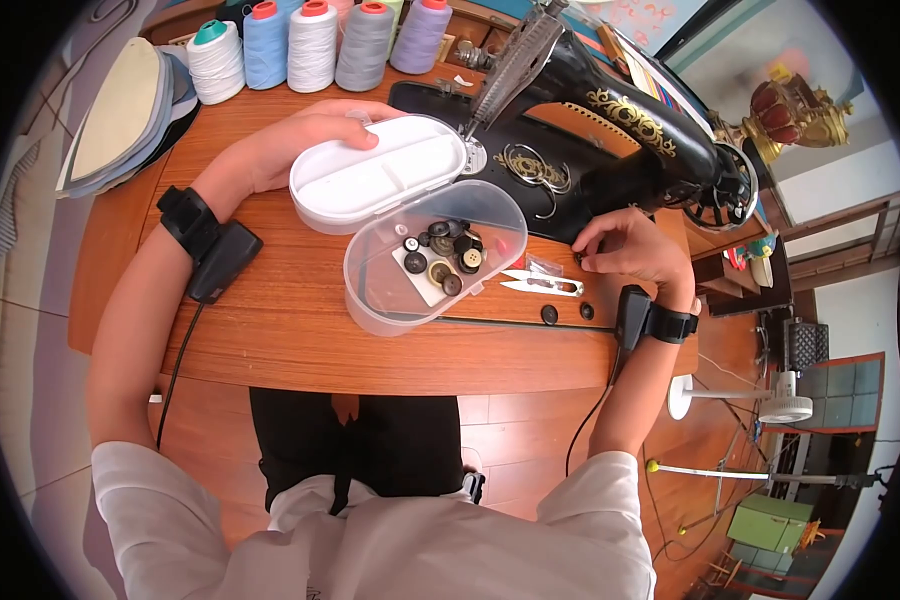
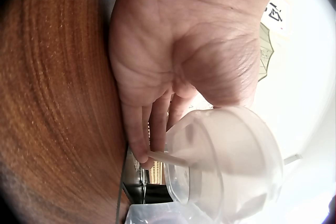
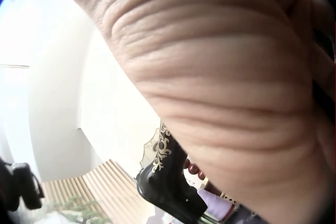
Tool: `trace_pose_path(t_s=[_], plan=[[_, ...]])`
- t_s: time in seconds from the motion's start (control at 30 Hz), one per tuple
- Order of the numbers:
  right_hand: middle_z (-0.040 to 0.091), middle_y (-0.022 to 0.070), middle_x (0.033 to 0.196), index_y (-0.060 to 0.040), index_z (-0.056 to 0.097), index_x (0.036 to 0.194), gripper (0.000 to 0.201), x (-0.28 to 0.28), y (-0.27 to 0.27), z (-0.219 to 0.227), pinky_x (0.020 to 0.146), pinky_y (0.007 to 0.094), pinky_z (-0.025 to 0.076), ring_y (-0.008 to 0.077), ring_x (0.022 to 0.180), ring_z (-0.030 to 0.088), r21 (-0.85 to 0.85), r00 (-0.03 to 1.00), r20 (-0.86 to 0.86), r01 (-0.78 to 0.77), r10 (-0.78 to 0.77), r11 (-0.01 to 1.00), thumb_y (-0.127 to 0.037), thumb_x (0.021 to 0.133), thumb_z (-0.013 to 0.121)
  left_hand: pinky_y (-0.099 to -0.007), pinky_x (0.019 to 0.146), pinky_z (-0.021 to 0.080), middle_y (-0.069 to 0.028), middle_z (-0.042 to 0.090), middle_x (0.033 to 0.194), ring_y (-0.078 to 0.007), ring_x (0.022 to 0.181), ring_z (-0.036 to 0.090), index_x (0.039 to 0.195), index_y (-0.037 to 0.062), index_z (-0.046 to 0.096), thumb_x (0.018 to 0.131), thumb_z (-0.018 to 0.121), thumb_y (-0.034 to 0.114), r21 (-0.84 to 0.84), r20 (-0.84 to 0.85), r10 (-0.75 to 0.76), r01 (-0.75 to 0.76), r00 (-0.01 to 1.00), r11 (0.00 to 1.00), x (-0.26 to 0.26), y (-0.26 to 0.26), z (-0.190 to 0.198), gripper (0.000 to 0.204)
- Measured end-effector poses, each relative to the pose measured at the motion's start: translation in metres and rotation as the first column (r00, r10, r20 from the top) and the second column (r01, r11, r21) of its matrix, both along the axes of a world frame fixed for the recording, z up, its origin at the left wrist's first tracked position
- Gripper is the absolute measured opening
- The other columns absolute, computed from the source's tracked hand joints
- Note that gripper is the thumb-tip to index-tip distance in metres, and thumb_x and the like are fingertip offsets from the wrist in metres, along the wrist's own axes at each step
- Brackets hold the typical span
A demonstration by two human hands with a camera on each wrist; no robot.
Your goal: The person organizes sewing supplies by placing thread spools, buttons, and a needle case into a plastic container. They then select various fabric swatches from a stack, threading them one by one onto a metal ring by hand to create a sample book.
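My left hand (image 1: 320, 130) grips the white lid (image 1: 315, 205) of an oval plastic box, thumb over its rim and fingers behind. In the left wrist view the lid (image 2: 236, 155) is tilted up off the wood. The clear box (image 1: 370, 290) stands joined to the lid, with several dark buttons (image 1: 415, 262), a pale button (image 1: 472, 258) and a white card in it. At the sewing machine's base, my right hand (image 1: 642, 250) pinches a small dark button (image 1: 579, 258). Two black buttons (image 1: 549, 314) lie below, beside white-handled thread snips (image 1: 555, 284). The right wrist view shows mostly palm.
A black sewing machine (image 1: 660, 130) stands at the back right, its needle near the lid. Two metal rings (image 1: 540, 170) lie on its bed. Several thread cones (image 1: 313, 45) line the back. Fabric ovals (image 1: 120, 120) are at the left. The wooden table edge (image 1: 370, 375) faces me.
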State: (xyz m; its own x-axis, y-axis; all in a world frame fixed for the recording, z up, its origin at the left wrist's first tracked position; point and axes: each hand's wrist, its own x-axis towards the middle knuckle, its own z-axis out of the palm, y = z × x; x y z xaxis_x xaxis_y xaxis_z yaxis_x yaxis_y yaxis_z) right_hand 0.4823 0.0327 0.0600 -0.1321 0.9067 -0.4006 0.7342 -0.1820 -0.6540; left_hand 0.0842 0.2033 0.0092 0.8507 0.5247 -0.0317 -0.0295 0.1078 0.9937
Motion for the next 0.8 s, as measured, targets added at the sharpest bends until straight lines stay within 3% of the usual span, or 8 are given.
trace_pose_path(t_s=[0.17,0.27,0.33,0.4,0.47,0.63,0.8], plan=[[0.068,-0.0013,0.076,-0.0026,0.074,0.087,0.014,-0.005,0.001,-0.001,0.064,0.0208,0.047,0.0042,0.073,0.062,0.007,0.996,0.091,-0.025,0.024,1.000,-0.006,0.075,0.080,-0.0269,0.097,0.052,-0.0150,0.061,0.134,-0.0180,0.115,0.064,0.144,-0.0004,0.051,0.087,0.067,0.026,-0.001,-0.009,-0.004,0.004,1.000,1.000,-0.001,0.001,-0.001,0.065],[0.066,-0.0029,0.079,-0.0023,0.070,0.087,0.013,-0.012,0.001,-0.002,0.064,0.0212,0.046,0.0039,0.074,0.060,0.131,0.999,0.030,-0.034,0.030,0.991,-0.004,0.077,0.078,-0.0265,0.097,0.052,-0.0145,0.061,0.134,-0.0179,0.115,0.064,0.144,-0.0006,0.051,0.087,0.067,0.026,0.015,-0.019,-0.010,0.010,1.000,1.000,0.000,0.002,-0.002,0.065],[0.065,-0.0028,0.085,-0.0027,0.067,0.091,0.014,-0.028,0.001,0.002,0.067,0.0211,0.047,0.0039,0.076,0.060,0.300,0.993,-0.109,0.000,0.034,0.954,-0.001,0.079,0.075,-0.0263,0.097,0.052,-0.0143,0.060,0.134,-0.0178,0.115,0.064,0.144,-0.0008,0.051,0.087,0.067,0.026,0.013,-0.013,-0.005,0.005,1.000,1.000,-0.001,0.002,-0.001,0.065],[0.066,-0.0024,0.088,-0.0026,0.066,0.094,0.015,-0.043,0.000,0.002,0.069,0.0216,0.048,0.0042,0.077,0.061,0.317,0.987,-0.159,0.030,0.022,0.948,0.002,0.081,0.072,-0.0260,0.097,0.052,-0.0141,0.060,0.135,-0.0177,0.116,0.063,0.144,-0.0010,0.051,0.087,0.068,0.025,0.010,-0.006,0.003,-0.002,1.000,1.000,-0.001,0.002,-0.002,0.065],[0.066,-0.0019,0.089,-0.0031,0.066,0.094,0.014,-0.055,-0.001,-0.002,0.070,0.0216,0.049,0.0042,0.078,0.061,0.460,0.939,-0.322,0.042,0.122,0.887,0.001,0.083,0.072,-0.0259,0.097,0.051,-0.0137,0.060,0.135,-0.0174,0.116,0.063,0.143,-0.0012,0.052,0.087,0.068,0.026,0.009,-0.006,-0.007,0.007,1.000,1.000,-0.001,0.003,-0.003,0.064],[0.068,-0.0011,0.084,-0.0012,0.068,0.098,0.015,-0.093,-0.010,-0.006,0.069,0.0222,0.049,0.0045,0.072,0.061,0.433,0.865,-0.473,0.061,0.169,0.899,0.004,0.086,0.074,-0.0259,0.097,0.052,-0.0133,0.060,0.135,-0.0172,0.116,0.063,0.144,-0.0008,0.052,0.087,0.068,0.026,0.011,-0.022,0.002,-0.001,1.000,1.000,-0.001,0.001,-0.001,0.064],[0.068,-0.0005,0.085,-0.0010,0.071,0.104,0.017,-0.095,-0.006,-0.016,0.067,0.0218,0.047,0.0042,0.074,0.060,0.499,0.850,-0.475,0.048,0.227,0.865,0.002,0.087,0.074,-0.0261,0.097,0.052,-0.0137,0.060,0.136,-0.0176,0.116,0.063,0.144,-0.0005,0.051,0.087,0.068,0.025,0.001,-0.013,0.003,-0.002,1.000,1.000,0.000,0.002,-0.003,0.065]])
